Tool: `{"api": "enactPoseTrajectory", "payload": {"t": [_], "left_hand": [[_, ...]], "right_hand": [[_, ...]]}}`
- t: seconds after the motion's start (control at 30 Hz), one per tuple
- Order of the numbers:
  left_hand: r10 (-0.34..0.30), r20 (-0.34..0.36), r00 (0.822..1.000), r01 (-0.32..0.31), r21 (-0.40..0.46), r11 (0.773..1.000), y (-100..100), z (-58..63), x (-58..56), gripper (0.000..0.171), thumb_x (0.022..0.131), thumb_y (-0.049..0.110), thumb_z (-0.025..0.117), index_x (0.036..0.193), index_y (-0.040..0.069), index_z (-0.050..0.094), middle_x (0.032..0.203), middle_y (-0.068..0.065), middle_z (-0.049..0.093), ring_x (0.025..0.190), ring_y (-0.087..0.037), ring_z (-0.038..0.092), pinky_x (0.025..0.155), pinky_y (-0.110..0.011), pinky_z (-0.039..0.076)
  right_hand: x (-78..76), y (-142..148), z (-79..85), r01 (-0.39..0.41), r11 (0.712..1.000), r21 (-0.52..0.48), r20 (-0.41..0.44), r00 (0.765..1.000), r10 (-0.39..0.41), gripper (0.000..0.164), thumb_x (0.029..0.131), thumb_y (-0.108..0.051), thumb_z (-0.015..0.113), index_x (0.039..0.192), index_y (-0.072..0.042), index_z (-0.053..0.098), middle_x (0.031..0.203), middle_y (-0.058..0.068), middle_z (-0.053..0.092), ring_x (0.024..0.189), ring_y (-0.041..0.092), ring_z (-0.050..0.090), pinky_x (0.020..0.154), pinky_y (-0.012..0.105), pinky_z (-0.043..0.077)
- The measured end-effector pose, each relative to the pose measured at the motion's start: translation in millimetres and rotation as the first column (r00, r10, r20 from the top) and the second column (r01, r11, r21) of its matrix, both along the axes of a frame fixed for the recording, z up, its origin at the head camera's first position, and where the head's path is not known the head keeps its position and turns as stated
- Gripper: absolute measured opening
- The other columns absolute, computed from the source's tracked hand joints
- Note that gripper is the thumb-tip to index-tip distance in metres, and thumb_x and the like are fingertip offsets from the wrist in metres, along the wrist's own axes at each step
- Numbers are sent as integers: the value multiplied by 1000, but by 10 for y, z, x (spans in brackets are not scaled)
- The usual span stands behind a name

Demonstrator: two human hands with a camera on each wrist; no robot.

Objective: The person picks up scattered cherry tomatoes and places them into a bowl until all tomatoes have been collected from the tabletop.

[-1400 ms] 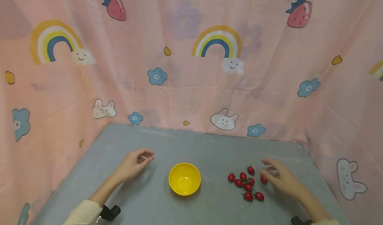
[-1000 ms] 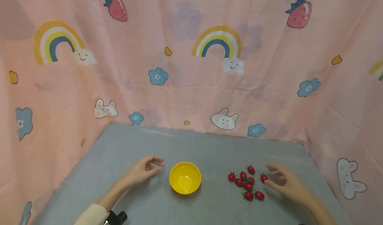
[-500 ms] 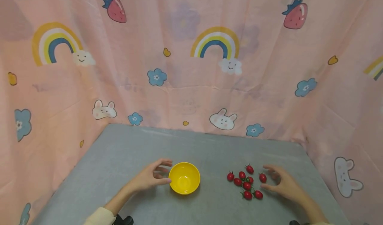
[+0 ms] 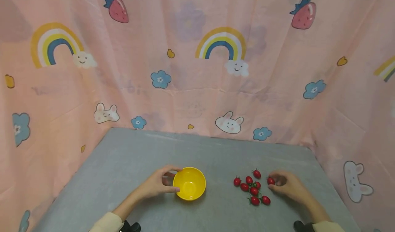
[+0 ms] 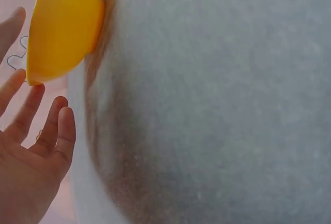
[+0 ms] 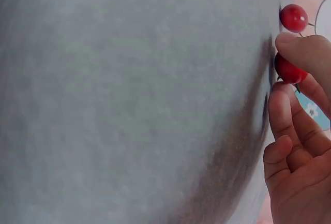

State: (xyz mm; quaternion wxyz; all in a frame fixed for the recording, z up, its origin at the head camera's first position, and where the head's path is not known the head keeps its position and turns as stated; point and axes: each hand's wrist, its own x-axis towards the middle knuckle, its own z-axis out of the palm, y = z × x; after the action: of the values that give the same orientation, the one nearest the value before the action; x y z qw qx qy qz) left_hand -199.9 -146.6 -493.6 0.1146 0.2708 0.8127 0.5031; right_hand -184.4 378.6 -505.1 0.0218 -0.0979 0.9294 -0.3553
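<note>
The tabletop [image 4: 185, 149], as I viewed it through the remote cameras, was matt and grey, narrowing toward its far edge in the head view. Near its middle I observed a yellow bowl [image 4: 189, 185], upright, mouth upward, with a soft shadow beside it. Well to the right lay eight red tomatoes [image 4: 254, 191] in a loose cluster, some with green stalks showing. I could not determine whether a ninth tomato [image 4: 270, 181], at the cluster's right, touched the surface.

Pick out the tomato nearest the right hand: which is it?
The rightmost tomato, between the thumb and fingers of the right hand; the other tomatoes all lie to its left, outside that grasp.
</note>
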Motion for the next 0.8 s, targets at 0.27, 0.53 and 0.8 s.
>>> {"api": "enactPoseTrajectory", "payload": {"t": [0.27,0.53,0.8], "left_hand": [[-9,-7,1000,9,-7,1000,-22,-52,-30,56,85,21,86,135,17,62,137,-1,57,115,-27,60,84,-37,55],[-21,-18,1000,21,-1,1000,-37,-83,-54,56,84,21,87,135,18,63,137,-1,57,113,-27,61,84,-39,55],[-17,-12,1000,17,-10,1000,-33,-53,-48,57,84,23,87,135,19,63,138,-1,58,113,-25,62,85,-39,55]], "right_hand": [[-20,8,50,9,1000,-15,4,1000,-9,44,84,-23,86,116,2,70,96,1,68,80,14,61,69,30,53],[-65,-68,143,42,998,-46,15,999,-41,45,86,-24,84,121,0,69,105,6,71,86,21,63,72,32,53],[-159,-257,293,15,998,-59,-32,999,-17,42,87,-26,83,120,-3,70,105,5,71,88,21,64,72,31,55]]}}
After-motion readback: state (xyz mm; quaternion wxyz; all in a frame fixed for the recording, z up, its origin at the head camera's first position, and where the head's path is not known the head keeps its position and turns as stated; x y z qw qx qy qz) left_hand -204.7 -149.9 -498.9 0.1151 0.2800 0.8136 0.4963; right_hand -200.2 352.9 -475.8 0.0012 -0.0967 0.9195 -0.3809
